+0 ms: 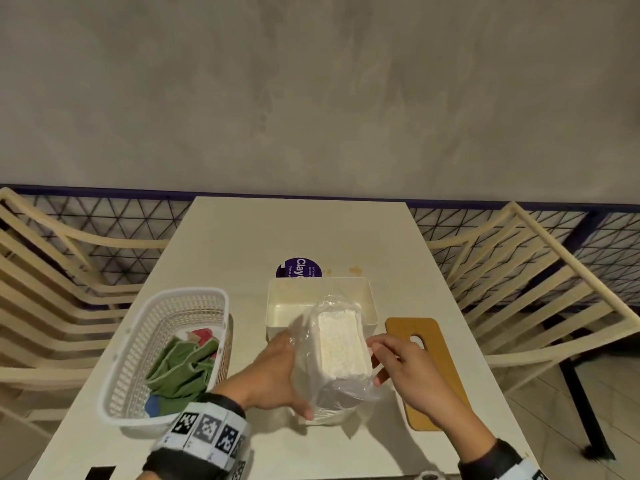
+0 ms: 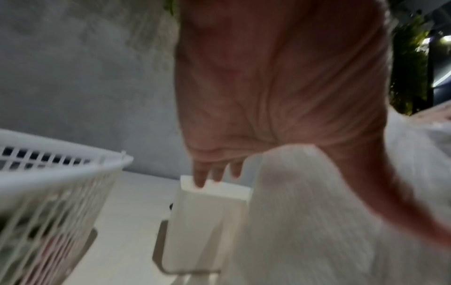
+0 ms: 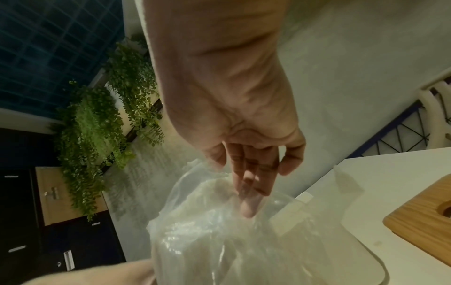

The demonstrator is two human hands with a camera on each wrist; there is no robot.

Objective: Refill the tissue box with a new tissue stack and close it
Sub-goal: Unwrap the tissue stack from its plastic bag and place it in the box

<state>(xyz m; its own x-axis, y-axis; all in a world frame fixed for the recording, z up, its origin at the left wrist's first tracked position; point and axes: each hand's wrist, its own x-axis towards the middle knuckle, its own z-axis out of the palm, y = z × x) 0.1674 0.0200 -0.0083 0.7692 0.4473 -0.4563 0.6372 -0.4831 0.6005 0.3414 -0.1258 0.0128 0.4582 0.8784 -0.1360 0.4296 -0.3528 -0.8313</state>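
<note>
An open cream tissue box (image 1: 320,289) stands mid-table; its wall (image 2: 202,221) also shows in the left wrist view. Above it, tilted, is the white tissue stack (image 1: 341,348) in loose clear plastic wrap (image 3: 219,231). My left hand (image 1: 298,375) grips the stack's left side, thumb under the near end; its fingers (image 2: 212,173) lie along the pack (image 2: 305,212). My right hand (image 1: 375,363) is at the pack's right side, its fairly straight fingers (image 3: 249,192) touching the wrap. The wooden lid (image 1: 436,375) with a slot lies flat on the table to the right.
A white plastic basket (image 1: 138,341) holding green and red cloths sits left of the box. A purple round label (image 1: 298,268) lies behind the box. Cream slatted chairs (image 1: 540,289) flank the table, and a grey wall rises behind.
</note>
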